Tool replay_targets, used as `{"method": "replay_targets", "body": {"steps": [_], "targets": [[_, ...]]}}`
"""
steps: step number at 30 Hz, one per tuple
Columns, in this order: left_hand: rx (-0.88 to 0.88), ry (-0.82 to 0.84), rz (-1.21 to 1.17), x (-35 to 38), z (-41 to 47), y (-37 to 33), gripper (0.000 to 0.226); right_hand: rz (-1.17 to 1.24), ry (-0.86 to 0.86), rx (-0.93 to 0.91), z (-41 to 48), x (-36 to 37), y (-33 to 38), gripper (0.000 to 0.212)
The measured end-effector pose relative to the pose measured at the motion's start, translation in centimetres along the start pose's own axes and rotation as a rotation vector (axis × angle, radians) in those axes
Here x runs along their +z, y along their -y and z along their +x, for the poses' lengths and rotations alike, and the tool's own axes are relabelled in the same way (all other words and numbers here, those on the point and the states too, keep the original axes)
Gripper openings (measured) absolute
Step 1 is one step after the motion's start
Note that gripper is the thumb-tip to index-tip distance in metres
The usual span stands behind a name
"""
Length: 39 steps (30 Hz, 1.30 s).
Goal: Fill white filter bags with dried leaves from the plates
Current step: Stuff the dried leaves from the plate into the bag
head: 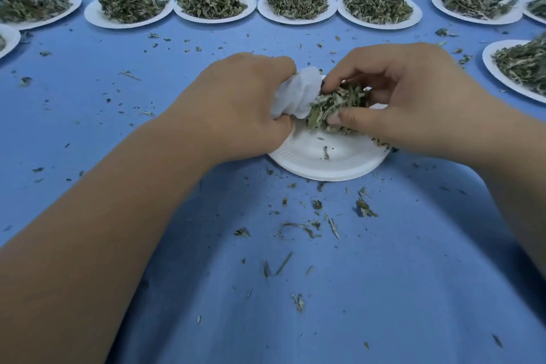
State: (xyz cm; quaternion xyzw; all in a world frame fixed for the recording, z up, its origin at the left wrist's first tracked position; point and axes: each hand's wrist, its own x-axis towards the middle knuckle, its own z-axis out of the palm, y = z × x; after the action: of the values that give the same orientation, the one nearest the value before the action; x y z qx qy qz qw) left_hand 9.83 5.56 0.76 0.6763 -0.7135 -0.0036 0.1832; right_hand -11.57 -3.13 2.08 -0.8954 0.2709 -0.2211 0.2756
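Cloth [147,74] of plain blue covers the whole work surface, and our two hands meet just above the middle of the frame. Our left hand [242,103] comes in from the lower left. Its fingers are curled round a crumpled white filter bag [298,94], with the thumb pressed against the bag's lower edge. The bag sticks out to the right of the fist, above the left rim of the near plate [325,162].

Our right hand [413,97] comes in from the right edge and is clamped on a clump of dried leaves [339,106], thumb below and fingers bent over the top. The clump touches the bag's right side. We cannot tell whether any of it lies inside the bag, since folds and fingers hide the opening. The near plate is white and sits flat on the cloth under both hands, and the part we can see carries a few leaf bits.

Scraps [310,227] of leaf and stem are strewn over the cloth, thickest just below the near plate. Across the top of the frame stand two rows of heaped plates [298,19], each white with a grey-green mound of leaves, the back row partly hidden behind the front one. A side plate [490,59], also heaped, is cut off by the right edge at about the height of our hands. A sliver of an edge plate [11,37] shows at the left edge.
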Motion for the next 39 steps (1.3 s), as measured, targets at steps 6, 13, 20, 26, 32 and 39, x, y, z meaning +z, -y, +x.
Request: {"method": "replay_targets", "body": {"steps": [6, 13, 20, 26, 32, 39], "targets": [[0.056, -0.020, 0.039, 0.0, 0.1, -0.8, 0.019, 0.131, -0.126, -0.030, 0.2, 0.2, 0.5, 0.021], [0.048, -0.048, 0.016, 0.8, 0.7, -1.7, 0.024, 0.224, -0.245, 0.053, 0.4, 1.6, 0.7, 0.017], [0.056, -0.081, 0.095, 0.1, 0.9, -1.1, 0.034, 0.300, -0.210, 0.088, 0.5, 2.2, 1.4, 0.009], [0.017, -0.088, 0.081, -0.7, 0.9, -0.7, 0.037, 0.439, -0.022, 0.033, 0.4, 1.7, 1.3, 0.028], [0.069, -0.127, 0.063, -0.4, 0.8, -1.7, 0.044, 0.366, -0.120, 0.002, 0.4, 1.3, 0.4, 0.021], [0.197, -0.137, 0.079, -0.1, 1.1, -1.2, 0.041, 0.271, -0.261, 0.084, 0.7, 1.2, 0.5, 0.040]]}}
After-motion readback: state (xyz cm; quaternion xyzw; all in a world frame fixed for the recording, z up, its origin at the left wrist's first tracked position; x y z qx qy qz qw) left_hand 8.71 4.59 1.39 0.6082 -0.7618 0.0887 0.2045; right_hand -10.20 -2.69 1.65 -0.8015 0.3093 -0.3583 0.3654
